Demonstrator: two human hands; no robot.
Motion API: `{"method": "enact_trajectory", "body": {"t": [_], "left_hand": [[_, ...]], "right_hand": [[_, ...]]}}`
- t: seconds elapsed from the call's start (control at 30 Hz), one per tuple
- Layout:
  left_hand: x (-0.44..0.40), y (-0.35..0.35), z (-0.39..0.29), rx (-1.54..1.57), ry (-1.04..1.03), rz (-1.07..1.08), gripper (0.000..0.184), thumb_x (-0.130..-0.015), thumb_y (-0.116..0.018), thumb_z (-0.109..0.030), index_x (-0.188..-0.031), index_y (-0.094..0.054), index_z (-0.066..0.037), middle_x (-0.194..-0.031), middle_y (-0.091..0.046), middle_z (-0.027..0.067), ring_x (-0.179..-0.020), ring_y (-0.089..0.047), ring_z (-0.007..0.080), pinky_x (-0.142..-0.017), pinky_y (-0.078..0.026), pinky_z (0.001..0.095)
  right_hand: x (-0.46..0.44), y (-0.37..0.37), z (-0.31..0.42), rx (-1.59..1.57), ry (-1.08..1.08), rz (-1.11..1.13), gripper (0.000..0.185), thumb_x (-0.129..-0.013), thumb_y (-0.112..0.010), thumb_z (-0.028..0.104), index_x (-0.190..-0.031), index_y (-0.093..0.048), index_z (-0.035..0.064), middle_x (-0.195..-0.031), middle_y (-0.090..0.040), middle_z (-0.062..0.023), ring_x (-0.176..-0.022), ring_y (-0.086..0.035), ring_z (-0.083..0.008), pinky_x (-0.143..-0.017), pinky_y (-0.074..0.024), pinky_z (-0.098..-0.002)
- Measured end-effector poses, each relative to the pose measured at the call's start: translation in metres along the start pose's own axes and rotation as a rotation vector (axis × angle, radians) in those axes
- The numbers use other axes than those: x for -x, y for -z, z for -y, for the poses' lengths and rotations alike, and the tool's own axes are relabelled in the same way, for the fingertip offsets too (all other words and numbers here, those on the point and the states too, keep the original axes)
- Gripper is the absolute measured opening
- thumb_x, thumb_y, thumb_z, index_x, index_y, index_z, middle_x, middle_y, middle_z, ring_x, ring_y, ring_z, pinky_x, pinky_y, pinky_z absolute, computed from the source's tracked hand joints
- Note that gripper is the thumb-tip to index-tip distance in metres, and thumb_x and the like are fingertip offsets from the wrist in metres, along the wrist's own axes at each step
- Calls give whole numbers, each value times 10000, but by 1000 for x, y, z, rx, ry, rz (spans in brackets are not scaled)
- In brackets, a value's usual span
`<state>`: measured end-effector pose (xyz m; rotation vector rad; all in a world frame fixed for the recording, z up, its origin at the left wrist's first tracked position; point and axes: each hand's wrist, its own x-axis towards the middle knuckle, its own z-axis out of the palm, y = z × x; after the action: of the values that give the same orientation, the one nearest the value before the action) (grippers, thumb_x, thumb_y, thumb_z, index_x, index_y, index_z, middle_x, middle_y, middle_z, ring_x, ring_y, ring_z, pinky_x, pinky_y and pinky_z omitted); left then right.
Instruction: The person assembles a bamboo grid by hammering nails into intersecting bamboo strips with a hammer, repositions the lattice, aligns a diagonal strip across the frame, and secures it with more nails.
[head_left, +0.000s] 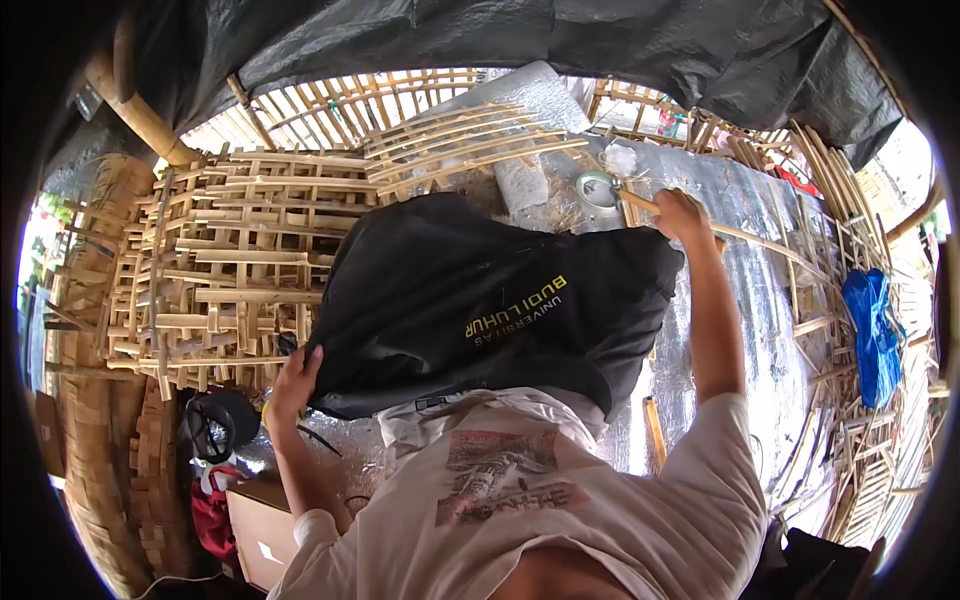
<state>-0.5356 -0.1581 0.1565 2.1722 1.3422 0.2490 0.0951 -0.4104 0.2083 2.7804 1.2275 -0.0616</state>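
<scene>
A black cloth (450, 300), perhaps a bag or jacket, is spread over my lap, with yellow and white lettering on it. My left hand (292, 388) is closed at its left edge, thumb against the fabric and the other fingers partly hidden. Out beyond the far right corner of the cloth, my right hand (682, 216) is wrapped round a light wooden handle (640, 201); what sits at the handle's far end is too small to tell. Close to that end lies a round, pale green-rimmed object (598, 190), perhaps a tape roll or tin.
A bamboo lattice panel (245, 255) stands at the left, and loose bamboo strips (480, 150) lie at the back. Silver foil sheeting (735, 320) covers the floor. A blue bag (872, 335) hangs at the right. A black fan-like object (215, 425) and a cardboard box (262, 535) sit lower left.
</scene>
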Motion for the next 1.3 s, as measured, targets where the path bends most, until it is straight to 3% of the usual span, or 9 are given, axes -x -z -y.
{"method": "enact_trajectory", "body": {"t": [0.27,0.3,0.47,0.73,0.9,1.0,1.07,1.23,1.3], "left_hand": [[-9,1,-33,-121,-61,51,568,-997,-478,-489,-1157,-587,45,-1063,-633,335,-1072,-583,490,-891,-465,505],[-8,5,-40,-123,-76,-17,525,-994,-500,-461,-1145,-593,33,-1015,-649,316,-1011,-607,481,-858,-479,496],[-26,48,-88,-84,-255,-79,329,-975,-593,-315,-1103,-610,-13,-847,-679,229,-813,-659,417,-736,-510,446],[-66,50,-206,75,-679,-106,234,-938,-645,-248,-1047,-615,-42,-777,-664,154,-760,-653,361,-684,-503,437],[-86,12,-242,-65,-885,27,256,-942,-637,-249,-1098,-601,-50,-890,-663,141,-864,-653,329,-767,-505,425],[-106,-2,-262,-203,-935,218,306,-949,-622,-294,-1128,-591,-49,-917,-668,141,-877,-648,337,-785,-500,424],[-131,-10,-277,-226,-934,365,335,-967,-594,-327,-1147,-587,-44,-914,-672,145,-888,-651,341,-771,-503,433],[-200,-54,-289,-238,-806,435,347,-989,-557,-342,-1139,-589,-30,-888,-676,173,-862,-659,361,-746,-508,455],[-224,-74,-282,-314,-814,383,343,-984,-561,-354,-1106,-608,-37,-901,-678,188,-893,-658,371,-775,-504,463]], "right_hand": [[170,-9,31,-564,-199,-621,198,-910,-662,203,-958,-589,24,-748,-618,-238,-712,-608,-458,-630,-449,-511],[186,-21,39,-597,-183,-734,207,-927,-667,213,-937,-588,22,-654,-581,-159,-564,-573,-330,-541,-412,-423],[241,9,83,-1492,-443,-531,246,-967,-658,254,-1044,-571,37,-675,-423,62,-543,-366,-12,-480,-271,-235],[214,55,73,-2107,13,-538,283,-1009,-561,228,-1225,-541,46,-756,-427,44,-550,-341,-27,-475,-278,-197],[160,44,37,-3082,416,196,261,-1040,-454,173,-1153,-487,-60,-756,-397,-4,-550,-366,-57,-489,-383,-236],[113,25,22,-3475,93,121,249,-1033,-446,145,-1129,-493,-80,-750,-408,-13,-572,-391,-90,-542,-419,-241],[71,5,13,-3409,-148,-53,206,-1014,-457,137,-905,-508,-30,-703,-425,-28,-600,-413,-141,-623,-452,-279],[1,16,51,-3351,-201,-116,189,-991,-484,127,-841,-486,12,-681,-416,-25,-606,-431,-142,-621,-462,-278],[-33,0,54,-3414,-186,104,184,-989,-487,130,-849,-499,12,-677,-413,-22,-610,-441,-141,-606,-456,-267]]}}
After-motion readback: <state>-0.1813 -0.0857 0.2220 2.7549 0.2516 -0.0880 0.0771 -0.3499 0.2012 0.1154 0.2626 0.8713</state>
